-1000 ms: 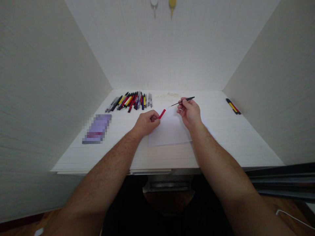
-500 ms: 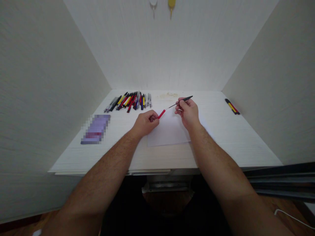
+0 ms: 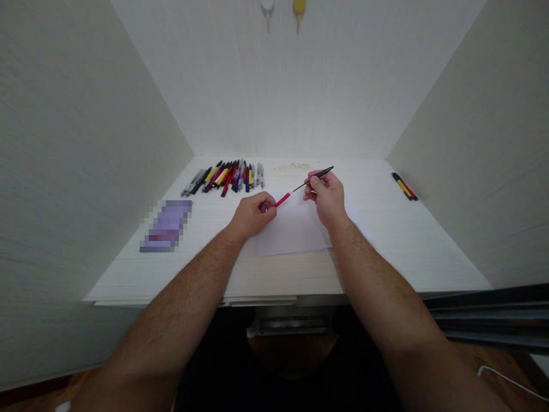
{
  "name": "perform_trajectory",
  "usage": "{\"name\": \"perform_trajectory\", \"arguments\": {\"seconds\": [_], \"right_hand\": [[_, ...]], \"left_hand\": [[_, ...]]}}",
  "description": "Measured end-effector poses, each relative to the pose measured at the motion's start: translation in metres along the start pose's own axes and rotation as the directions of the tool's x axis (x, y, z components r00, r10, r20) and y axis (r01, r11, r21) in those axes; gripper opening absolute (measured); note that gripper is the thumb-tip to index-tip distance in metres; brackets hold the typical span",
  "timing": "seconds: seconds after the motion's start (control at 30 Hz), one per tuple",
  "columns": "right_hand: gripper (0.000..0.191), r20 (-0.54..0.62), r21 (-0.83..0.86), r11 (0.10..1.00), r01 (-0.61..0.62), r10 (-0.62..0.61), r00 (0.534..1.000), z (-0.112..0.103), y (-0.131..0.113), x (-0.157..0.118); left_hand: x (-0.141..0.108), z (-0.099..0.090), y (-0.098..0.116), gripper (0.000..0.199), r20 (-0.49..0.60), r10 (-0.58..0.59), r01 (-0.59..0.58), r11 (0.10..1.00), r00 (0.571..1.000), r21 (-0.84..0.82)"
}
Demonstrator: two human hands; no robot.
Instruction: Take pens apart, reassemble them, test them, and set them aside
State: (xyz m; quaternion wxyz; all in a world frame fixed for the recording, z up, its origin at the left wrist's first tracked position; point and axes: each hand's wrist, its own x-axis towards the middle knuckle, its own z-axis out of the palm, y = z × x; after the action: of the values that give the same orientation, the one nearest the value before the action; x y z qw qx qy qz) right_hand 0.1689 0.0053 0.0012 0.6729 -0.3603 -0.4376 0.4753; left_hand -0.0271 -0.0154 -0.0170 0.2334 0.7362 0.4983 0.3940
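Observation:
My left hand (image 3: pixel 256 213) is closed on a red pen barrel (image 3: pixel 282 200), which points up and to the right and ends in a whitish tip. My right hand (image 3: pixel 325 194) pinches a black pen top (image 3: pixel 325 171). A thin dark refill (image 3: pixel 299 186) runs from it down to the barrel's whitish end; whether it sits inside or only touches, I cannot tell. Both hands are above a white sheet of paper (image 3: pixel 291 232) on the desk.
Several pens (image 3: pixel 223 176) in mixed colours and clear plastic lie at the back left of the white desk (image 3: pixel 429 252). A few more pens (image 3: pixel 405 186) lie by the right wall. A blurred purple item (image 3: pixel 167 225) rests at the left. Panels (image 3: pixel 287 86) enclose three sides.
The red barrel has tilted a little flatter, its end shifting right. My right hand has moved slightly left with the black pen top. The pens on the desk have stayed put.

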Motion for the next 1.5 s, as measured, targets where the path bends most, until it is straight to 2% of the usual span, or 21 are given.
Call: {"name": "perform_trajectory", "arguments": {"seconds": [0.4, 0.6, 0.9, 1.0, 1.17, 1.4, 1.5], "right_hand": [[0.008, -0.038, 0.025, 1.000, -0.016, 0.017, 0.999, 0.0000, -0.0019, 0.0007], [0.008, 0.007, -0.062, 0.997, 0.042, -0.042, 0.999, 0.0028, -0.0044, -0.0034], [0.006, -0.001, -0.125, 0.988, 0.095, -0.096, 0.995, 0.0027, -0.0049, -0.0026], [0.007, -0.025, -0.113, 0.990, 0.080, -0.083, 0.996, 0.0018, -0.0051, -0.0014], [0.011, -0.010, -0.107, 0.992, 0.072, -0.074, 0.997, 0.0027, -0.0039, -0.0013], [0.015, -0.027, -0.093, 0.993, 0.077, -0.080, 0.996, 0.0006, -0.0026, 0.0004], [0.014, -0.081, -0.047, 0.997, 0.056, -0.059, 0.995, -0.0008, -0.0030, 0.0021]], "left_hand": [[-0.0002, -0.0021, 0.0008, 0.014, -0.005, 0.032, -0.031, 0.998, 0.999, 0.059], [0.0004, 0.0003, -0.0025, 0.013, 0.011, 0.043, -0.043, 0.999, 0.999, 0.029], [-0.0002, -0.0002, -0.0012, 0.012, 0.020, 0.050, -0.052, 0.997, 0.999, 0.061], [-0.0007, -0.0014, 0.0004, 0.017, 0.036, 0.078, -0.080, 0.995, 0.996, 0.064], [-0.0009, -0.0012, 0.0014, 0.041, 0.064, 0.138, -0.143, 0.988, 0.988, 0.065], [-0.0015, -0.0013, -0.0005, 0.041, 0.064, 0.158, -0.162, 0.985, 0.985, 0.061], [-0.0012, 0.0015, -0.0030, 0.037, -0.004, 0.118, -0.118, 0.993, 0.993, -0.024]]}}
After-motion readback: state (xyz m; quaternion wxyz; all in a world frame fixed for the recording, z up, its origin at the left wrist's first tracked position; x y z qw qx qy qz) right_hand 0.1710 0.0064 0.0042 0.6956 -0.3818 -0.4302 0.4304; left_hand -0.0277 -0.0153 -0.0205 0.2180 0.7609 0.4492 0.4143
